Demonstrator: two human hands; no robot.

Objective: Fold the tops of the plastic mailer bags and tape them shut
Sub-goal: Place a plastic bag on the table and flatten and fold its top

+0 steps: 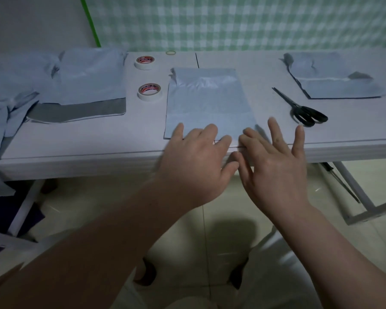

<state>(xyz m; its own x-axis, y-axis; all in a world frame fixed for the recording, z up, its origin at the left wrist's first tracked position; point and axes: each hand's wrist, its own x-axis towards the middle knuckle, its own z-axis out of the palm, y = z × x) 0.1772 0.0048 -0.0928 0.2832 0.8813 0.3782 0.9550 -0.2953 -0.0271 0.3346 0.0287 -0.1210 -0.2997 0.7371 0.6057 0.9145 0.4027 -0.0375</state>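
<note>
Head cam: mailer bag (207, 101) lies flat dead centre, left hand (196, 157) and right hand (274, 161) side by side, fingers spread on its near edge, gripping nothing. Looks like the fold step; next probably needs the tape roll (149, 91) just beside it.

Both hands (194, 161) (274, 166) flat, fingers spread

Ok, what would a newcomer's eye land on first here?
The left hand and right hand, spread open, meet at the near edge of a pale mailer bag in the middle of the table. Black scissors lie to its right, two tape rolls to its left.
</note>
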